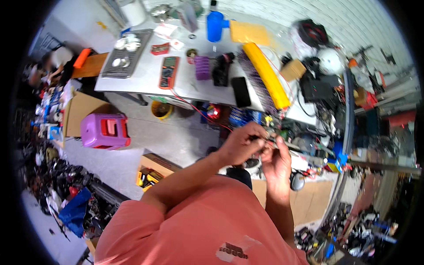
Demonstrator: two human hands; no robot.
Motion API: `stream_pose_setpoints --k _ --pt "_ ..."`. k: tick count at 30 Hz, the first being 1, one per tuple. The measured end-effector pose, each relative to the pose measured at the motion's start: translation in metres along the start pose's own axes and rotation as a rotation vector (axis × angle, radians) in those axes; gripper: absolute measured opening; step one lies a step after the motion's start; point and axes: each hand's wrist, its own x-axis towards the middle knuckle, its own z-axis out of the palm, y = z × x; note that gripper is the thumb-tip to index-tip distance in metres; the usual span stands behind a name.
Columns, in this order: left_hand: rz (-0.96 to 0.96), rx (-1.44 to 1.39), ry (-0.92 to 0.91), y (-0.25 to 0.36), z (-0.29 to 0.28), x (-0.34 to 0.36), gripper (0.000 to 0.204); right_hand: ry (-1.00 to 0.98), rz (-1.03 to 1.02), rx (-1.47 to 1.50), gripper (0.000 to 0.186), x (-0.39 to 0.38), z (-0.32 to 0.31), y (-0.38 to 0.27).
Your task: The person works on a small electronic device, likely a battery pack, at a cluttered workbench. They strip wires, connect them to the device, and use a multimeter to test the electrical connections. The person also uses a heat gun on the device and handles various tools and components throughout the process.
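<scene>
My left hand (244, 143) is closed in a pinch beside my right hand (276, 163), in front of the cluttered bench. A thin red test lead (196, 109) runs from the red-framed multimeter (168, 72) on the white table to my left hand, which grips its end. The right hand's thumb and fingers press on something small, with a bit of red showing between the hands. Its kind is too small and covered to tell. At the table's near edge lie a black phone (241, 92) and a long yellow roll (266, 76) beside dark bristles.
On the white table (145, 84) stand a blue cup (215, 27), a purple block (202, 68) and a grey tray (128, 53) with white pieces. A purple stool (105, 131), a yellow bucket (161, 110) and a cardboard box (155, 170) stand on the floor. Cluttered parts fill the right.
</scene>
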Motion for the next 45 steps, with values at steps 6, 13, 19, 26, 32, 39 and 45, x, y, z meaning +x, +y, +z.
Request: stream_pose_setpoints --k 6,13,19,26,32,39,45 --pt "0.086 0.008 0.066 0.006 -0.016 0.006 0.020 0.064 -0.156 0.048 0.022 -0.004 0.007 -0.006" --pt "0.080 -0.008 0.092 0.008 -0.020 0.007 0.026 0.194 -0.176 0.062 0.018 -0.015 -0.051 0.014" --pt "0.026 0.009 0.100 0.009 -0.019 0.007 0.025 0.337 -0.097 0.140 0.013 0.012 -0.121 0.056" --pt "-0.052 0.120 0.139 0.016 -0.011 0.003 0.022 0.409 0.031 0.291 0.020 0.077 -0.210 0.088" --pt "-0.115 0.294 0.150 0.015 -0.007 -0.005 0.021 0.489 0.047 0.306 0.017 0.127 -0.277 0.100" --pt "-0.137 0.468 0.133 0.005 -0.004 -0.013 0.017 0.545 0.018 0.284 0.008 0.194 -0.298 0.098" --pt "-0.119 0.576 0.088 -0.009 -0.001 -0.011 0.017 0.574 -0.074 0.159 0.011 0.228 -0.296 0.096"
